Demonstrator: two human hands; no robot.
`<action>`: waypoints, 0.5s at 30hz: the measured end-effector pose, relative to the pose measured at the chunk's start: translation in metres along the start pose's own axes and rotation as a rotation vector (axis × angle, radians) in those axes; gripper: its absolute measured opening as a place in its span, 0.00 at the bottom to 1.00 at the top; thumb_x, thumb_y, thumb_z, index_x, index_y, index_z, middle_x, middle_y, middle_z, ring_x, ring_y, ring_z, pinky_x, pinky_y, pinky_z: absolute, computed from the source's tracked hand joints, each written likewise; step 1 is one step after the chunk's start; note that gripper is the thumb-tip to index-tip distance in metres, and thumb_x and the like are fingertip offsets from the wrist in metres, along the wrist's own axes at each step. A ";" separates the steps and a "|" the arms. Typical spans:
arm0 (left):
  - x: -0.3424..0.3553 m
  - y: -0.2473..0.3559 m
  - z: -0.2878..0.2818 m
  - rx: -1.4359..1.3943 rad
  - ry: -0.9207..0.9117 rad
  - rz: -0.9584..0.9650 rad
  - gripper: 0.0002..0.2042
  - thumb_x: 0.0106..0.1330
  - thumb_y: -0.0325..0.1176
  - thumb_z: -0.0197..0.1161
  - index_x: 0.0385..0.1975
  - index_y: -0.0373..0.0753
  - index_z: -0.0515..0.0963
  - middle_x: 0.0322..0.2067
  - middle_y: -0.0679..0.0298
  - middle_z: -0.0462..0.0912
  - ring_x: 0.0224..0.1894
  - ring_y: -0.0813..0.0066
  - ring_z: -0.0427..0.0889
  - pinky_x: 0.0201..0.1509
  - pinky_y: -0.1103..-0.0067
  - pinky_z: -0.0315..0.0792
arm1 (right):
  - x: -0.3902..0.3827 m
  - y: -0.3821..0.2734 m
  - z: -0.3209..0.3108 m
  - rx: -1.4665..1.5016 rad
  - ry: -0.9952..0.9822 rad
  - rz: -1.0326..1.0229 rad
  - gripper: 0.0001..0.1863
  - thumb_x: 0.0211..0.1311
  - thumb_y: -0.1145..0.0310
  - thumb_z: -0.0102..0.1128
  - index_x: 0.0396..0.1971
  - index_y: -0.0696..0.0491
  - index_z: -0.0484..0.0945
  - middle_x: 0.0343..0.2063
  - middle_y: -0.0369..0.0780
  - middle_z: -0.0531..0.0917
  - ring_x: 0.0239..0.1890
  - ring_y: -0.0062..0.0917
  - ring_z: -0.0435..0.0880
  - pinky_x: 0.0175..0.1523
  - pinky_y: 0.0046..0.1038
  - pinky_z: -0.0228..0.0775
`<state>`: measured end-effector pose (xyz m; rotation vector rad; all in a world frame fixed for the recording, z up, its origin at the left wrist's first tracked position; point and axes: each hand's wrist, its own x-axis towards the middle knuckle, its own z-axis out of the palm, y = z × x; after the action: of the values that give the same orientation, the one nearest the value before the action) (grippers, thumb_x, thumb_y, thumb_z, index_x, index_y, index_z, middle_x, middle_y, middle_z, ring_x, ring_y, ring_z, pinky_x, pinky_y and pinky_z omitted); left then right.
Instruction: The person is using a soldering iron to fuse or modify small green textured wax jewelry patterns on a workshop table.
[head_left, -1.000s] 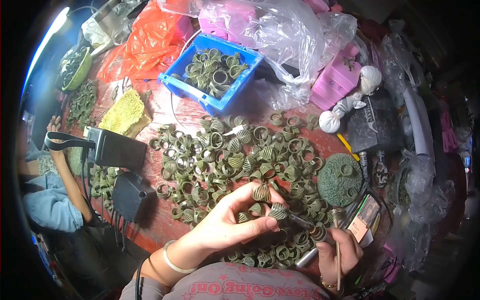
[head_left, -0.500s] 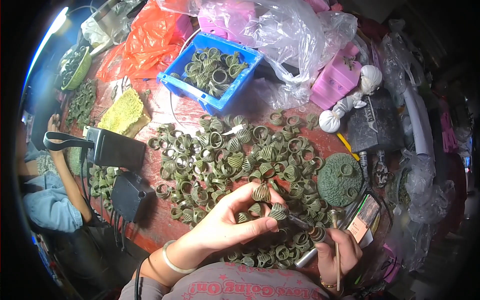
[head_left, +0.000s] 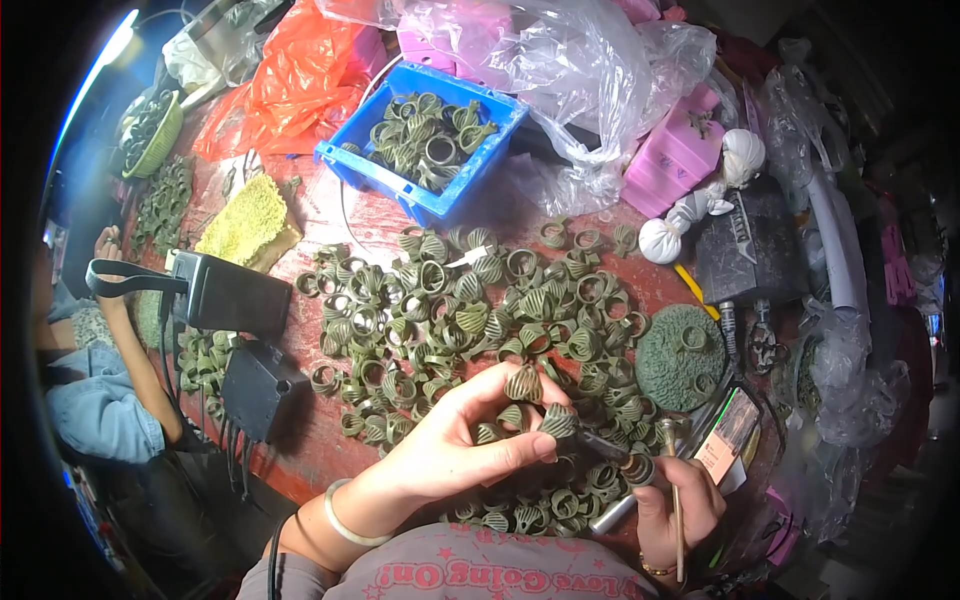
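Note:
Between the thumb and fingers of my left hand (head_left: 465, 445) are several olive-green ribbed rings; one ring (head_left: 560, 421) sits by the thumb tip, another (head_left: 523, 385) stands above it. My right hand (head_left: 692, 512) is closed round a pen-shaped tool (head_left: 637, 470) with a metal body. Its thin dark tip points at the ring by my left thumb; whether they touch I cannot tell. A slender rod (head_left: 677, 500) also lies in my right hand, held upright. Beneath and beyond both hands spreads a large heap of similar rings (head_left: 470, 318).
A blue bin (head_left: 425, 205) of rings stands beyond the heap. To the left are a yellow sponge (head_left: 247, 225), a black power bank (head_left: 235, 295) and another person's arm (head_left: 140, 365). On the right lie a round green pad (head_left: 675, 365), a phone (head_left: 728, 435) and a black box (head_left: 750, 245).

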<state>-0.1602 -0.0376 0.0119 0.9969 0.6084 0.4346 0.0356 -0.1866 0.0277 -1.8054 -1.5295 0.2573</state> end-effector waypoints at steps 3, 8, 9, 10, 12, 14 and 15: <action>-0.002 -0.001 -0.001 -0.015 0.006 -0.001 0.16 0.60 0.25 0.64 0.48 0.35 0.72 0.45 0.60 0.77 0.41 0.77 0.78 0.45 0.80 0.75 | -0.003 0.002 0.000 -0.019 0.028 0.002 0.19 0.57 0.59 0.68 0.33 0.61 0.76 0.24 0.40 0.82 0.21 0.29 0.79 0.25 0.27 0.69; 0.000 0.003 0.002 -0.041 0.012 -0.055 0.16 0.60 0.25 0.64 0.48 0.35 0.72 0.45 0.60 0.76 0.42 0.76 0.78 0.45 0.79 0.75 | -0.002 0.001 0.000 -0.005 0.019 0.045 0.19 0.57 0.58 0.67 0.33 0.61 0.77 0.24 0.40 0.82 0.22 0.30 0.79 0.26 0.27 0.70; 0.000 0.003 0.002 -0.049 0.017 -0.071 0.16 0.60 0.25 0.64 0.48 0.35 0.72 0.45 0.60 0.76 0.42 0.76 0.78 0.45 0.79 0.75 | -0.002 0.000 0.000 -0.007 0.020 0.043 0.19 0.57 0.58 0.67 0.33 0.61 0.77 0.24 0.40 0.82 0.22 0.30 0.78 0.26 0.27 0.70; -0.001 0.003 0.002 -0.049 0.017 -0.071 0.16 0.60 0.25 0.64 0.48 0.35 0.72 0.45 0.60 0.76 0.42 0.76 0.78 0.45 0.79 0.75 | -0.002 0.000 0.000 -0.010 0.021 0.041 0.19 0.57 0.58 0.67 0.33 0.60 0.77 0.24 0.40 0.82 0.22 0.30 0.78 0.26 0.27 0.70; -0.001 0.001 0.001 -0.043 0.014 -0.041 0.16 0.60 0.25 0.64 0.48 0.35 0.72 0.45 0.59 0.76 0.42 0.76 0.78 0.45 0.79 0.75 | -0.002 0.000 0.001 -0.020 0.021 0.034 0.19 0.57 0.58 0.67 0.33 0.60 0.77 0.24 0.40 0.82 0.22 0.30 0.78 0.26 0.27 0.70; -0.001 0.001 0.000 -0.039 0.013 -0.035 0.16 0.60 0.25 0.64 0.48 0.35 0.72 0.45 0.59 0.76 0.42 0.76 0.78 0.45 0.79 0.75 | -0.002 0.000 0.001 -0.030 0.021 0.030 0.19 0.57 0.58 0.67 0.32 0.60 0.77 0.24 0.40 0.81 0.22 0.31 0.78 0.26 0.27 0.70; -0.001 0.001 0.000 -0.033 0.013 -0.030 0.16 0.60 0.25 0.64 0.48 0.35 0.72 0.45 0.59 0.76 0.42 0.76 0.78 0.46 0.79 0.76 | -0.002 0.000 0.000 -0.036 0.018 0.027 0.19 0.57 0.58 0.67 0.33 0.60 0.77 0.24 0.40 0.81 0.22 0.31 0.78 0.26 0.27 0.70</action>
<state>-0.1607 -0.0377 0.0136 0.9530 0.6250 0.4230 0.0346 -0.1880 0.0272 -1.8528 -1.5067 0.2267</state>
